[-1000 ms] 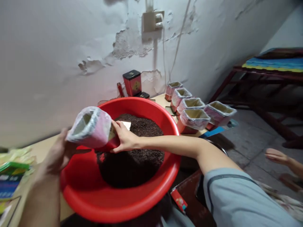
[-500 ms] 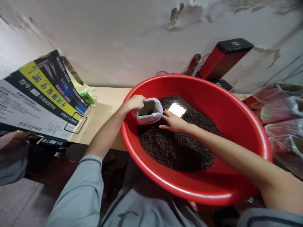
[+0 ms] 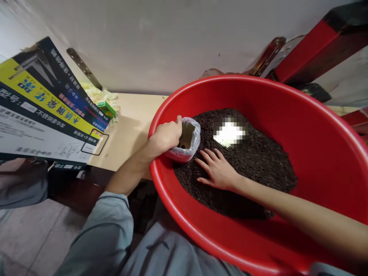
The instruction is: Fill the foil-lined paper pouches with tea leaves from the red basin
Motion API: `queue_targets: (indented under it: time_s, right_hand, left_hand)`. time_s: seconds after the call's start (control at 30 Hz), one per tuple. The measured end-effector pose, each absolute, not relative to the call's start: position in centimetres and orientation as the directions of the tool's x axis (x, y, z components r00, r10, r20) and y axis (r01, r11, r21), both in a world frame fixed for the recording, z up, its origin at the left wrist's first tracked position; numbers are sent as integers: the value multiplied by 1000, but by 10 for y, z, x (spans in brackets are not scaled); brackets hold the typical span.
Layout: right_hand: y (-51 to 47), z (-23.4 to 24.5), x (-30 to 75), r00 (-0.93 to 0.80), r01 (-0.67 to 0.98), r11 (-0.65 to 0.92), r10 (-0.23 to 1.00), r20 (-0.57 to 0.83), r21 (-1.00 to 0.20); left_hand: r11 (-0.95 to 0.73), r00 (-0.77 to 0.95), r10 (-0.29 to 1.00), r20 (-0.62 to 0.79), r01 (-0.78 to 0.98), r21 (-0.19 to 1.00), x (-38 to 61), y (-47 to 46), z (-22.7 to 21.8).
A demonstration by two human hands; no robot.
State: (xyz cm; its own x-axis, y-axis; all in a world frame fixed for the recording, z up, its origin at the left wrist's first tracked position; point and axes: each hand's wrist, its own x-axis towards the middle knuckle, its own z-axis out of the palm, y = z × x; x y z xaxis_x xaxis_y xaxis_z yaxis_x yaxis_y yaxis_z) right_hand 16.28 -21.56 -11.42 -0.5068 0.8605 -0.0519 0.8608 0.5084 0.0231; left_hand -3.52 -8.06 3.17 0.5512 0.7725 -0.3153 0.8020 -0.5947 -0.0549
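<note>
The left grip (image 3: 168,136) holds a plastic-wrapped container (image 3: 189,141) inside a red basin (image 3: 324,153), the right grip (image 3: 219,172) spread over dark granules (image 3: 261,163).

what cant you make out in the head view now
Wrapped container, head view: left side, behind the left hand.
White item, head view: details lost under pixel blocks.
Red basin, head view: right side, cut off by picture edge.
Red tin, head view: black top, cut off by picture edge.

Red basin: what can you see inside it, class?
Dark loose material, a blurred white piece, a plastic-rimmed container in the left hand, and the right hand. Anything beneath the material is covered.
</note>
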Motion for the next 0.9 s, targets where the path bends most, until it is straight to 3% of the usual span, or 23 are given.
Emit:
queue_targets:
  time_s: [0.17, 0.37, 0.5, 0.63, 0.9]
  right_hand:
    - [-216, -107, 161, -537, 842, 540, 837, -111, -1]
    - [-216, -115, 165, -486, 873, 488, 871, -68, 14]
    - [-218, -117, 163, -497, 867, 498, 866, -65, 4]
    - [-218, -116, 162, -494, 869, 494, 868, -54, -20]
    - [-212, -126, 169, -574, 814, 576, 817, 47, -67]
  left_hand:
    - [-484, 470, 870, -150, 872, -72, -37, -73, 28]
    - [-492, 489, 870, -57, 868, -64, -36, -84, 35]
    - [-493, 486, 870, -87, 865, -92, -32, -84, 24]
    - [-477, 467, 869, -161, 879, -25, -33, -63, 10]
    - [-485, 485, 874, -4, 874, 26, -48, -65, 0]
